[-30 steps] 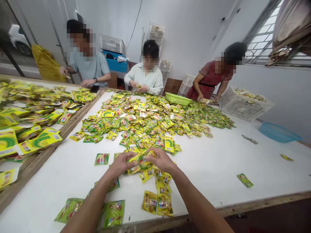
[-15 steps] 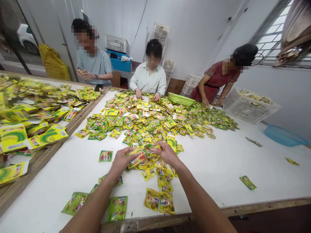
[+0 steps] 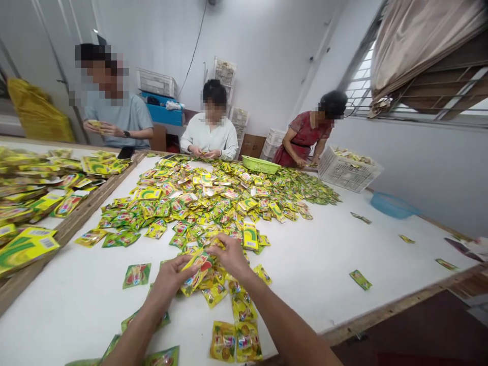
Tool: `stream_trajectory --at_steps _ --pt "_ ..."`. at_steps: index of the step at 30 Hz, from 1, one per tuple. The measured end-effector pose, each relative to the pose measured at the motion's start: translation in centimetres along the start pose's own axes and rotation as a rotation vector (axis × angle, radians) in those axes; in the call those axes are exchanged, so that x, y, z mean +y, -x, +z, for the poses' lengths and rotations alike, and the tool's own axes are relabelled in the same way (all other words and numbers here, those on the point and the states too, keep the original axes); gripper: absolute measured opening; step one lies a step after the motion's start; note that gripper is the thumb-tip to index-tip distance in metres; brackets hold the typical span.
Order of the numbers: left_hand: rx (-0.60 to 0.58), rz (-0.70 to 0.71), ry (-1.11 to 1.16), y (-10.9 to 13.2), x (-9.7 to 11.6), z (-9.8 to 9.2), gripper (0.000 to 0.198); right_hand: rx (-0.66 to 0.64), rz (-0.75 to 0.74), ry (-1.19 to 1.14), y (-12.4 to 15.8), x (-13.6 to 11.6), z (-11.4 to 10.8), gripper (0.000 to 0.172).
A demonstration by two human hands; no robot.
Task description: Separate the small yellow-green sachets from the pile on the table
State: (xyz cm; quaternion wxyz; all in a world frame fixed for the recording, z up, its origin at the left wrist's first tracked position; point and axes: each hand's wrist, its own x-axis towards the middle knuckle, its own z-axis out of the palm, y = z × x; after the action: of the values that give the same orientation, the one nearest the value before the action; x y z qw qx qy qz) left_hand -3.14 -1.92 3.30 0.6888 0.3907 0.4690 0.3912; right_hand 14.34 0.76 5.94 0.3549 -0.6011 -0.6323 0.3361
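My left hand (image 3: 172,275) is closed on a small stack of yellow and green sachets (image 3: 196,269), held just above the white table (image 3: 328,264). My right hand (image 3: 229,254) lies on loose sachets at the near edge of the big sachet pile (image 3: 213,198), fingers curled onto them; what it grips is unclear. More sachets lie under and between my hands. Two yellow sachets (image 3: 235,341) rest side by side near the table's front edge.
Three people sit or stand across the table with sachets in their hands. A green basket (image 3: 260,164), a white crate (image 3: 347,171) and a blue bowl (image 3: 392,205) stand at the far right. Stray sachets (image 3: 360,279) dot the right side. Flat yellow cartons (image 3: 26,248) cover the left table.
The view has swung right and tilted. My hands have parted: the left keeps the stack and has drawn back, the right has reached forward onto the pile's edge.
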Motion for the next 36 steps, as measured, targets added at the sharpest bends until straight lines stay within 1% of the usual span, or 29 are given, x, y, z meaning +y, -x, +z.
stream_trajectory --at_steps 2,5,8,12,14,16,18,19,21,23,26,27,30,31,32,34,36 --pt "0.013 0.002 0.02 0.0 -0.1 -0.2 0.041 0.05 -0.016 0.038 0.4 0.2 0.7 0.021" --pt "0.006 -0.003 0.048 0.0 -0.1 -0.1 0.043 0.045 0.03 0.071 0.9 0.5 0.9 0.024" --pt "0.016 0.006 0.051 0.1 0.1 0.3 0.044 0.042 0.104 0.006 1.1 0.6 0.5 0.026" --pt "0.063 0.052 -0.007 0.0 0.0 0.5 0.045 0.103 0.12 -0.018 1.3 0.7 0.8 0.027" --pt "0.084 0.073 -0.027 -0.1 -0.3 0.4 0.045 0.082 0.119 0.008 1.4 0.7 1.1 0.023" --pt "0.096 0.075 -0.018 -0.3 -0.5 0.2 0.044 0.012 0.12 0.027 1.7 0.6 1.2 0.022" --pt "0.102 0.068 0.029 -0.4 -0.7 0.1 0.043 -0.044 0.117 -0.002 1.9 0.5 1.0 0.023" --pt "0.1 0.065 0.06 -0.5 -0.7 0.0 0.043 -0.043 0.113 -0.03 2.0 0.4 0.9 0.025" --pt "0.089 0.066 0.117 -0.6 -0.7 0.1 0.041 0.01 0.091 -0.065 2.3 0.2 0.9 0.028" --pt "0.079 0.07 0.143 -0.5 -0.6 0.1 0.039 0.034 0.057 -0.036 2.7 -0.1 1.2 0.027" --pt "0.067 0.068 0.131 -0.4 -0.4 -0.2 0.036 -0.088 0.028 -0.001 3.2 -0.6 1.9 0.029" --pt "0.064 0.058 0.122 -0.4 -0.3 -0.4 0.036 -0.088 0.039 -0.019 3.3 -0.7 2.2 0.028" --pt "0.048 0.023 0.133 -0.3 -0.1 -0.8 0.037 -0.002 0.079 -0.061 3.4 -0.9 2.5 0.024" --pt "0.044 0.016 0.147 -0.3 -0.1 -0.9 0.036 -0.005 0.075 -0.062 3.4 -1.0 2.6 0.023" --pt "0.037 0.008 0.161 -0.2 0.0 -0.9 0.036 -0.05 0.06 -0.061 3.3 -1.1 2.7 0.024" --pt "0.002 -0.026 0.17 -0.1 0.1 -0.7 0.037 -0.191 0.03 -0.087 3.1 -1.2 2.8 0.033" --pt "-0.069 -0.048 0.114 0.1 0.3 -0.4 0.039 -0.287 0.054 -0.2 2.7 -1.0 2.8 0.036"
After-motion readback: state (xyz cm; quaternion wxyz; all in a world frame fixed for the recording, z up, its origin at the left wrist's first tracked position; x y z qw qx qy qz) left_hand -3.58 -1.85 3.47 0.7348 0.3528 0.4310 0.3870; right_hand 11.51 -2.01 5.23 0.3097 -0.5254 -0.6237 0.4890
